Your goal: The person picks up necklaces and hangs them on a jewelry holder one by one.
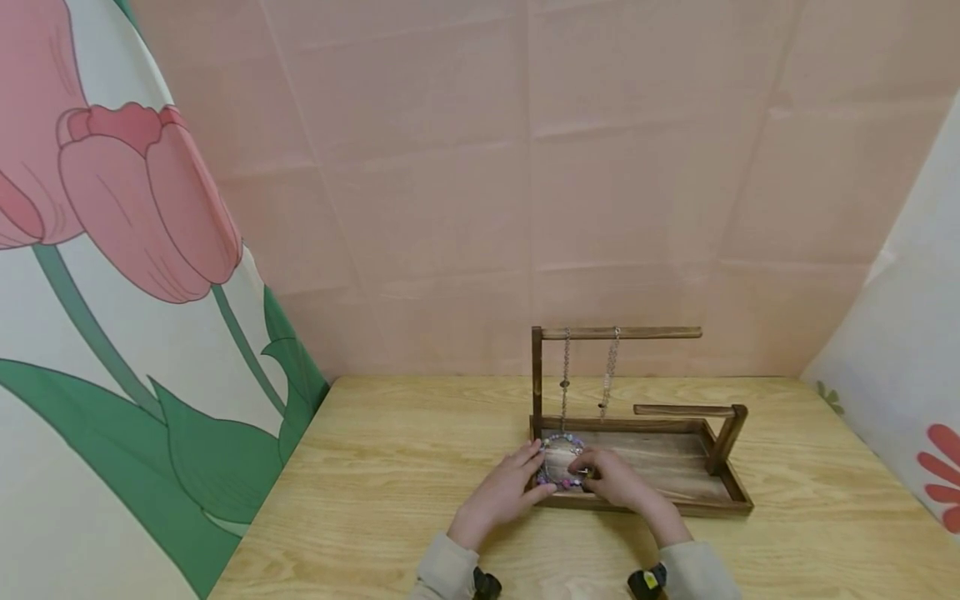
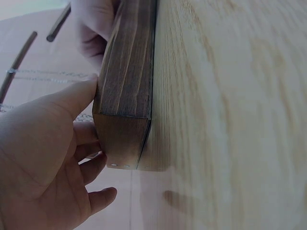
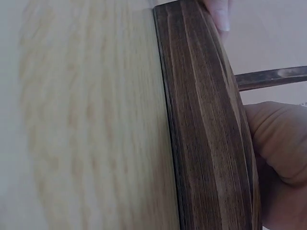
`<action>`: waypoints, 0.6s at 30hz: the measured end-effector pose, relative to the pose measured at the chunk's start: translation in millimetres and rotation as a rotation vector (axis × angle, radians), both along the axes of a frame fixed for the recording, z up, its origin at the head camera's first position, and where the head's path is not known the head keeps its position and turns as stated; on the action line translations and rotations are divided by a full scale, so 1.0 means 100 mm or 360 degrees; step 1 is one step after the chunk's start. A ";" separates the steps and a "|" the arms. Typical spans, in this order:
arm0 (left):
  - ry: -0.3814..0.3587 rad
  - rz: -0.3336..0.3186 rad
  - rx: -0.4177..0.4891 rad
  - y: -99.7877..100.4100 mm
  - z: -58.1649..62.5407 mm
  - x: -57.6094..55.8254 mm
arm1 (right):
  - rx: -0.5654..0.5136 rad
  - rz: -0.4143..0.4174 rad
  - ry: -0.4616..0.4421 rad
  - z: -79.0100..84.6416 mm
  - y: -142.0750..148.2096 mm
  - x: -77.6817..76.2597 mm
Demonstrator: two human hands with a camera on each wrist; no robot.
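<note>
A loop of coloured beads, a beaded bracelet [image 1: 564,483], lies at the left end of a dark wooden tray [image 1: 645,504]. My left hand [image 1: 501,492] rests at the tray's near left corner, its thumb on the front wall and its fingers spread along the left wall. The left wrist view shows this hand [image 2: 53,158] around the outside of that corner. Inside the tray, at the bracelet's right side, my right hand [image 1: 618,482] has curled fingers pinching a small gold and dark piece of jewellery [image 1: 587,472]. Behind the wall in the right wrist view, that hand's fingertips are hidden.
Two chains, a left one [image 1: 566,375] and a right one [image 1: 611,367], hang from the tray's tall bar [image 1: 660,332]. A lower bar [image 1: 678,411] stands at the right end. The tray sits on a wood-grain table [image 1: 405,450], before a pink backdrop [image 1: 450,208].
</note>
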State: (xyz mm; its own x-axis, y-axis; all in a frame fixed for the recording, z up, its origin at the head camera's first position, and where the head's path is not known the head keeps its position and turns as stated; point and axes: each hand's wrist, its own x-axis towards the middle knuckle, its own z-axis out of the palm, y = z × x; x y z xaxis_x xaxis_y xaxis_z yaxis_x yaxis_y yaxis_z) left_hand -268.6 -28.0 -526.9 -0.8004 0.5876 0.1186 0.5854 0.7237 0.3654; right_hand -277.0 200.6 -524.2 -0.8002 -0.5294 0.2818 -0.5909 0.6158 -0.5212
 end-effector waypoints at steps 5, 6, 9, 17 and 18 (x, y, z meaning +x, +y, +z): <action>-0.0013 -0.0014 0.0014 0.00 0.01 0.00 | 0.0032 -0.0041 0.0086 -0.03 0.00 -0.02; -0.0015 -0.0017 0.0020 0.00 0.01 0.00 | 0.0046 -0.0068 0.0095 -0.03 0.00 -0.02; -0.0008 -0.0018 0.0012 0.00 0.01 0.00 | 0.0100 -0.0171 0.0124 -0.04 0.00 -0.01; 0.0007 -0.0007 0.0017 0.00 0.01 0.01 | 0.0139 -0.0313 0.0174 -0.05 -0.01 0.01; 0.0009 -0.0006 0.0015 0.00 0.01 0.01 | 0.0144 -0.0324 0.0173 -0.04 -0.01 0.01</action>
